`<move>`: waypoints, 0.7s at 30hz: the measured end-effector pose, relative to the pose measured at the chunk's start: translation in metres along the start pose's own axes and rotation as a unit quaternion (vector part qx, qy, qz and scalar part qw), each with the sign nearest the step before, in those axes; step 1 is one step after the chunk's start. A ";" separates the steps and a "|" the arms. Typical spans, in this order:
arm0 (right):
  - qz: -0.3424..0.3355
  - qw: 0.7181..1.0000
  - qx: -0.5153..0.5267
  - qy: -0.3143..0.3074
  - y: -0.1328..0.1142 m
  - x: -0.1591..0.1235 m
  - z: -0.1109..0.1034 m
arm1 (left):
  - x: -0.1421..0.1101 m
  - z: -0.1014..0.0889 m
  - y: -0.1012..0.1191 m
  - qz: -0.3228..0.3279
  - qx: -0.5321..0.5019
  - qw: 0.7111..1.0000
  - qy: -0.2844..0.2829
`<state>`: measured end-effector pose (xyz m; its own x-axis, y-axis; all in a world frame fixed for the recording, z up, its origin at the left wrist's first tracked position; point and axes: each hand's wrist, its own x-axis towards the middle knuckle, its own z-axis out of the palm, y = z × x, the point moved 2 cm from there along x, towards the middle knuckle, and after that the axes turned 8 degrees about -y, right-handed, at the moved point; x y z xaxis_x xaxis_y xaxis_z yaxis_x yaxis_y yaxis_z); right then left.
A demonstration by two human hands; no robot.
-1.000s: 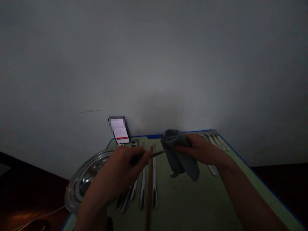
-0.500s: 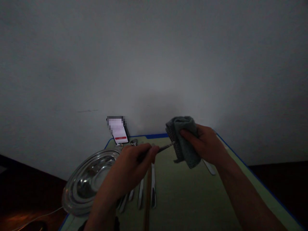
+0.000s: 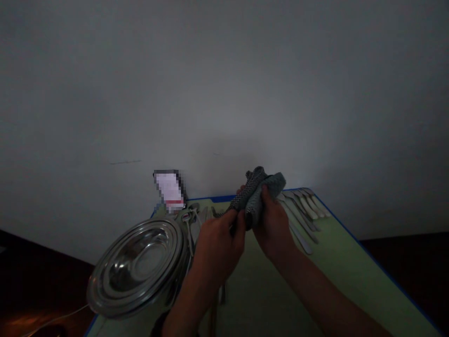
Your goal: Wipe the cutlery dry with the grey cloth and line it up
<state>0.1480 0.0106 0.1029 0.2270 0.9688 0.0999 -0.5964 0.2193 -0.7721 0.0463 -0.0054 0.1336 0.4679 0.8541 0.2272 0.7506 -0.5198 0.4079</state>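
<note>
My right hand is closed around a folded grey-green cloth with a dark checked side, held above the table. Close to it, my left hand is closed with its fingertips at the cloth's lower left edge. It grips a thin metal piece of cutlery, now almost wholly hidden by the fingers and cloth, so its kind does not show. Right of the cloth lies a row of cutlery, handles toward me. More cutlery lies beside and partly under my left forearm.
Stacked shiny metal bowls stand at the table's left. A phone leans against the wall behind them. The pale green table has a blue edge. A thin cable runs at lower left.
Both hands have come together, the right moving left and the left moving right. The cloth now covers the cutlery's stem and has turned. The cutlery row at right is now uncovered.
</note>
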 end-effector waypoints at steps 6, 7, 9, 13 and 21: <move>-0.008 0.995 -0.097 -0.039 -0.003 0.015 -0.015 | 0.000 -0.021 -0.014 0.009 0.079 0.997 -0.020; -0.025 0.989 -0.137 -0.055 -0.008 0.018 -0.019 | -0.002 -0.026 -0.016 0.014 0.079 0.996 -0.032; -0.062 0.963 -0.246 -0.096 -0.022 0.022 -0.026 | -0.006 -0.038 -0.021 0.016 0.076 0.996 -0.044; -0.078 0.852 -0.463 -0.233 -0.051 0.017 -0.033 | -0.016 -0.055 -0.029 0.026 0.045 0.996 -0.066; -0.146 0.802 -0.551 -0.177 -0.089 0.007 -0.045 | -0.031 -0.070 -0.040 0.051 -0.030 0.993 -0.098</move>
<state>0.2375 -0.0071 0.1438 -0.1170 0.9100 0.3979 0.5299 0.3960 -0.7499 -0.0307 -0.0096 0.1724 0.6259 0.7740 0.0952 0.6688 -0.5956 0.4450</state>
